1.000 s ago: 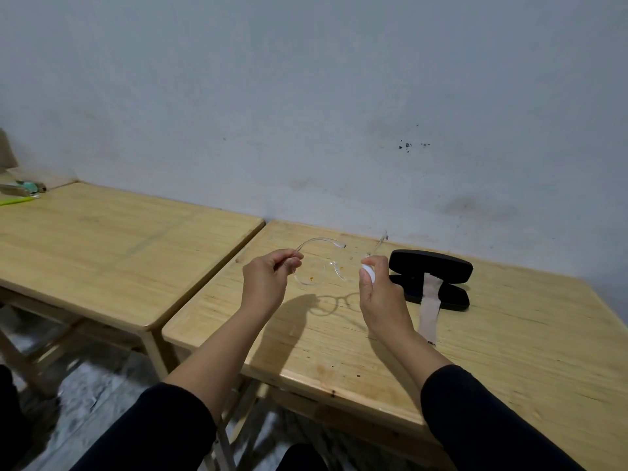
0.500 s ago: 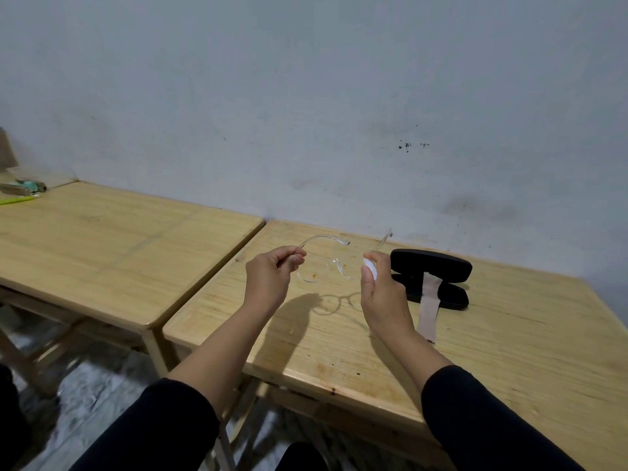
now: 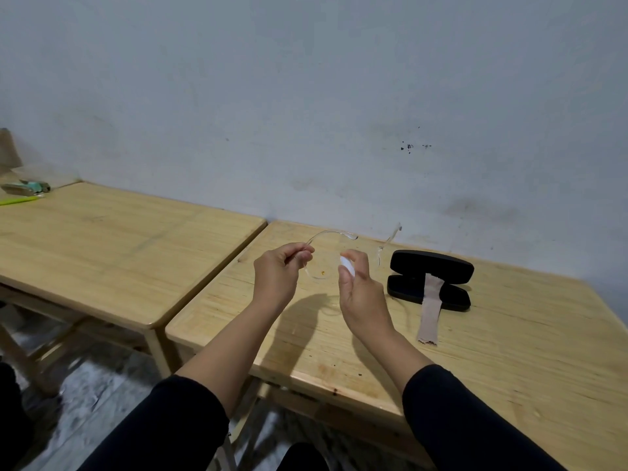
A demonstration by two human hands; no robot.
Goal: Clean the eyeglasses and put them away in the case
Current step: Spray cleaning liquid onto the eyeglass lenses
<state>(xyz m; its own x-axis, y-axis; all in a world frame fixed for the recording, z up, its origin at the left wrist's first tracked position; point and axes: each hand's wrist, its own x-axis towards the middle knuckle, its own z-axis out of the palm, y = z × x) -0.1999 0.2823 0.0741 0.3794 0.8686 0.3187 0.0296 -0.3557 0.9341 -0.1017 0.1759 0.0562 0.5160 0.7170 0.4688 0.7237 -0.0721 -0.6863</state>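
Observation:
Clear-framed eyeglasses (image 3: pixel 323 271) hang in the air above the right wooden table (image 3: pixel 492 351), temples unfolded and pointing away from me. My left hand (image 3: pixel 277 277) pinches the left end of the frame. An orange smudge shows on the left lens. My right hand (image 3: pixel 360 294) holds a small white wad (image 3: pixel 347 265) between thumb and fingers, pressed near the bridge of the glasses. The black case (image 3: pixel 430 280) lies open on the table to the right of my hands, a beige cloth strip (image 3: pixel 431 309) draped over it and onto the table.
A second wooden table (image 3: pixel 102 243) stands to the left with a narrow gap between the two. At its far left corner lie a green pen (image 3: pixel 18 200) and a small teal object (image 3: pixel 32 186). A pale wall runs behind both tables.
My right hand with the white wad has slid left along the frame, from the right lens end to the bridge. The glasses have risen slightly. The left hand keeps its pinch.

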